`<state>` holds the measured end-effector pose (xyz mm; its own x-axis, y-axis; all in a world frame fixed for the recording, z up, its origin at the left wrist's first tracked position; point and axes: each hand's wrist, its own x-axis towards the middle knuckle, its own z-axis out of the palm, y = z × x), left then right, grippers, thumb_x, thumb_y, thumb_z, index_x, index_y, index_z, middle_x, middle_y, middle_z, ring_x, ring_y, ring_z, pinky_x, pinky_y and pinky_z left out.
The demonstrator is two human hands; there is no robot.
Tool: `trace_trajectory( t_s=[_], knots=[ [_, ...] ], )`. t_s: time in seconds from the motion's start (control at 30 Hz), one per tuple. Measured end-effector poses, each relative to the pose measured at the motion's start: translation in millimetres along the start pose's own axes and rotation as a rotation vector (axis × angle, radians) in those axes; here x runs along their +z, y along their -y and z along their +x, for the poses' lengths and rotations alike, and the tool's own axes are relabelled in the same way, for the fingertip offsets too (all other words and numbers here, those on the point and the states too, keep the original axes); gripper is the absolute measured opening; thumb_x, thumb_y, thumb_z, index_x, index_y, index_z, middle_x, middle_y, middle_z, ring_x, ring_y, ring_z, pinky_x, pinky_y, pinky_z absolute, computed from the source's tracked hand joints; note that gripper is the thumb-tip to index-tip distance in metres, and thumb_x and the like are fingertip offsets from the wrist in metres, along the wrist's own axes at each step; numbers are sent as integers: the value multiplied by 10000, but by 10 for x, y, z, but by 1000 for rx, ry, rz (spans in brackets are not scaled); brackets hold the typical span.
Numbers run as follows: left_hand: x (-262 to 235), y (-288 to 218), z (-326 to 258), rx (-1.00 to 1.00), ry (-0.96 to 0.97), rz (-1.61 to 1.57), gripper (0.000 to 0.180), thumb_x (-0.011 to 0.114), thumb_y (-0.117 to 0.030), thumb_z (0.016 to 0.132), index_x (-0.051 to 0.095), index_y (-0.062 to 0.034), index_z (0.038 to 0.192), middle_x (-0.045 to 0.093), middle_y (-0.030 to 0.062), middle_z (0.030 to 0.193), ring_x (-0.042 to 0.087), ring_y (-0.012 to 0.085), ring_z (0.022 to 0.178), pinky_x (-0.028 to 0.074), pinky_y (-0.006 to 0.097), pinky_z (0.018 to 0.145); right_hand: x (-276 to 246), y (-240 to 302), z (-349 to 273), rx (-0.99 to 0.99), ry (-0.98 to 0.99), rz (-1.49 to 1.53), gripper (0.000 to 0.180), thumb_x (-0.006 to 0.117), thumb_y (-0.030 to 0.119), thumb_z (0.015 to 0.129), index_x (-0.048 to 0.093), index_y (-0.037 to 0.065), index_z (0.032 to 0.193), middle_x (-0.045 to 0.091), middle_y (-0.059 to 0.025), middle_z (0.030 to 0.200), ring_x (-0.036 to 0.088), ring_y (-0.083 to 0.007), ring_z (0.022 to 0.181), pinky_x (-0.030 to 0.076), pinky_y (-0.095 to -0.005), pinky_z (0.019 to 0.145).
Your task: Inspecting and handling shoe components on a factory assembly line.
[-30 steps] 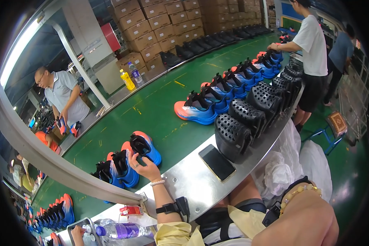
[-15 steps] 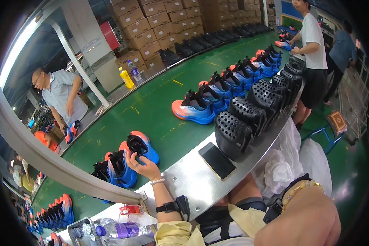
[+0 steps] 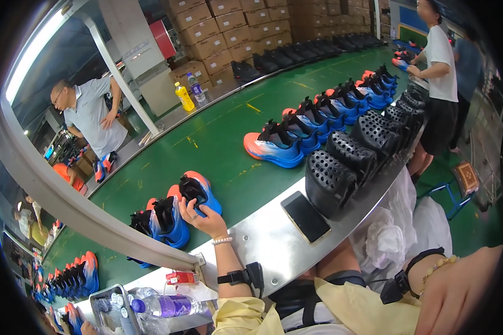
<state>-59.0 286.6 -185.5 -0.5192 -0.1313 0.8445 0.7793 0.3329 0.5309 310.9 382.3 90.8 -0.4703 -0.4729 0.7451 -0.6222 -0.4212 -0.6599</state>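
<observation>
My left hand [image 3: 205, 221] is at the near edge of the green conveyor belt [image 3: 223, 139], fingers apart and loosely bent, nothing gripped. Its fingertips are by the heel of a blue and orange sneaker [image 3: 205, 192]; whether they touch it I cannot tell. Beside that shoe, more sneakers [image 3: 172, 223] of the same kind stand partly behind a white post. My right hand [image 3: 458, 296] is low at the far right, its back showing. Its fingers stretch down toward the picture's lower edge, their tips cut off, and I see nothing in it.
A row of sneakers [image 3: 273, 146] and black perforated clogs [image 3: 330, 177] line the belt. A phone [image 3: 305, 216] lies on the metal ledge [image 3: 257, 234]. A white post [image 3: 89, 215] crosses at left, by a water bottle [image 3: 170, 305]. Co-workers [image 3: 437, 61] stand across and at right.
My right hand has moved right and turned, so its fingers now show. My left hand stays by the sneaker. The whole view has shifted slightly. The co-worker at left has bent an arm to the hip.
</observation>
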Motion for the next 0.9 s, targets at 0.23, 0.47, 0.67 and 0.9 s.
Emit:
trace_trajectory(
  t_s=[0.23, 0.47, 0.67, 0.9],
  knots=[
    [93, -97, 41, 141, -39, 75, 264, 506, 83, 813, 568, -12, 1052, 464, 197, 1398, 378, 412, 1357, 273, 536, 1134, 228, 337, -181, 31, -152, -241, 264, 585, 126, 946, 641, -68, 776, 587, -144, 657, 533, -289, 510, 413, -394, 476],
    [462, -699, -142, -169, 529, -470, 347, 565, 24, 862, 552, -4, 1207, 522, 160, 1367, 545, 334, 1182, 460, 424, 995, -245, 436, -803, 803, -1130, -957, 131, 661, 151, 897, 685, 22, 892, 652, -11, 772, 597, -68, 669, 480, -233, 612],
    [1407, -1267, -368, -95, 1213, -428, 487, 647, -97, 885, 501, -24, 1343, 474, 163, 1458, 620, 272, 1069, 526, 370, 890, -1225, 659, -2190, 868, -1457, -1683, 287, 642, 273, 906, 627, 15, 1031, 644, -66, 801, 614, -195, 711, 484, -332, 667],
    [2005, -1052, -542, 225, 1190, -3, 606, 628, -436, 910, 499, -28, 1340, 540, 183, 1363, 603, 380, 1122, 493, 453, 914, -1586, 355, -2636, 1125, -1169, -2095, 515, 623, 411, 899, 569, -14, 1185, 619, -173, 1093, 585, -346, 1061, 497, -430, 892]
  ],
)
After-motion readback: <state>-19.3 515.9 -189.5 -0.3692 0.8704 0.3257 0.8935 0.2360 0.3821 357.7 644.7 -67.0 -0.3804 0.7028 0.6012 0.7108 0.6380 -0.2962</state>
